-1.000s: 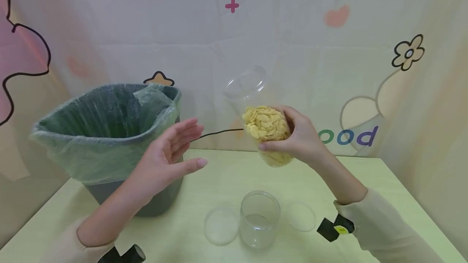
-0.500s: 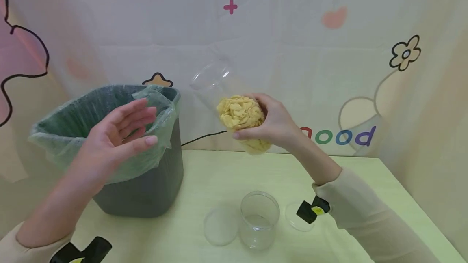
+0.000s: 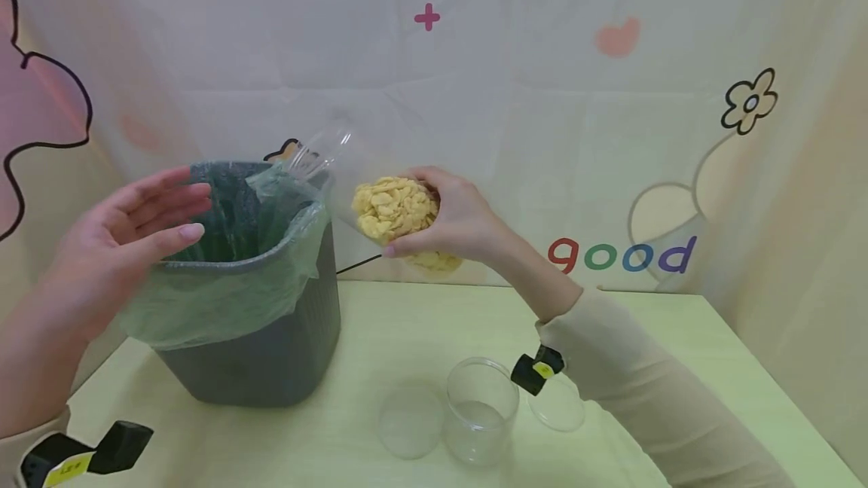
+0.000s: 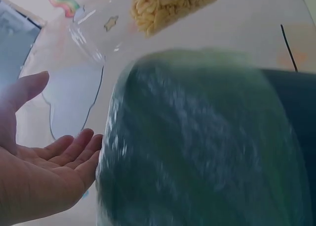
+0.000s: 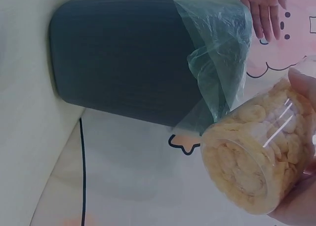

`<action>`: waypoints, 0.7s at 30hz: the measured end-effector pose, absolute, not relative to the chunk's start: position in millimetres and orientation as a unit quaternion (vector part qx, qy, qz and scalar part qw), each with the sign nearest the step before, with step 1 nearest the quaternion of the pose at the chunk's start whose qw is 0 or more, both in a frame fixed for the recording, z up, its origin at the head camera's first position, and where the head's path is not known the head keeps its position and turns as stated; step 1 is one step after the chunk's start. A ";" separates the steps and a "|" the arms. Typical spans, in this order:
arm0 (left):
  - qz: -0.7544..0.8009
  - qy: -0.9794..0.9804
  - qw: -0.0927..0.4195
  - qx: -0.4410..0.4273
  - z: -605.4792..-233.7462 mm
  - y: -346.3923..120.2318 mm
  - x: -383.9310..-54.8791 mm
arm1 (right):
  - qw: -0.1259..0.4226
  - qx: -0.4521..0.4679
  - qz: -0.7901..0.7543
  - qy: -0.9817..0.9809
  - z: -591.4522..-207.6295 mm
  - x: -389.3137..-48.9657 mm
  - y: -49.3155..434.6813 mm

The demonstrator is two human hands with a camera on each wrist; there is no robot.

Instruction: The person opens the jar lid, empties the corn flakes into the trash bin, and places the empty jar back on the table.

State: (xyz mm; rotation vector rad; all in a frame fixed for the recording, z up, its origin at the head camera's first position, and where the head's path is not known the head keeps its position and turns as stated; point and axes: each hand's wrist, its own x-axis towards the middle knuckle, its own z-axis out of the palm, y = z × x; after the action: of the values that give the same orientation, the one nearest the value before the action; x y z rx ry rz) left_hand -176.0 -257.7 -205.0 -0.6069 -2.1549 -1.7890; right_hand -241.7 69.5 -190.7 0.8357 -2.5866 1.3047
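My right hand [image 3: 454, 221] grips a clear plastic jar [image 5: 261, 147] partly filled with pale yellow flakes [image 3: 393, 209]. The jar is tilted, its mouth toward the left, close to the right rim of a grey trash bin [image 3: 271, 360]. A translucent green bag [image 3: 224, 307] lines the bin and folds over its rim. My left hand [image 3: 115, 247] hovers at the bin's left side with its fingers extended and nothing in them. In the left wrist view that hand [image 4: 54, 176] appears beside the bag-covered rim; whether it touches the bag I cannot tell.
On the table [image 3: 380, 337] a clear jar [image 3: 480, 416] stands upright in front of me. One round clear lid [image 3: 410, 422] lies to its left, another clear lid [image 3: 557, 404] to its right. A printed cloth backdrop [image 3: 475, 134] hangs behind the table.
My right hand has carried the tilted jar leftward to the bin's right rim. My left hand has moved left, from in front of the bin to its left side.
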 end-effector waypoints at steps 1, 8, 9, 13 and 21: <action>-0.625 -0.738 0.139 -0.215 -205.6 -262.4 -177.4 | 0.061 0.277 0.429 -0.858 -190.6 -242.4 67.3; -0.643 -0.716 0.152 -0.225 -210.0 -294.0 -190.5 | 0.062 0.270 0.403 -0.872 -186.9 -246.8 54.3; -0.622 -0.735 0.162 -0.217 -210.0 -298.3 -192.5 | 0.061 0.268 0.402 -0.873 -186.3 -247.7 52.8; -0.504 -0.822 0.206 -0.166 -210.6 -312.8 -200.2 | 0.054 0.269 0.396 -0.877 -184.8 -252.2 47.9; -0.460 -0.851 0.230 -0.102 -211.1 -337.9 -214.1 | 0.051 0.279 0.353 -0.892 -183.3 -261.3 38.9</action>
State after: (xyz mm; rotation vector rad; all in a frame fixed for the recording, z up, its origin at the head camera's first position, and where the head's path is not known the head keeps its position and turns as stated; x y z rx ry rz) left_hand -214.1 -337.9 -211.1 -0.2819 -2.3420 -1.2664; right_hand -261.3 38.9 -183.3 0.8479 -2.7138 1.0760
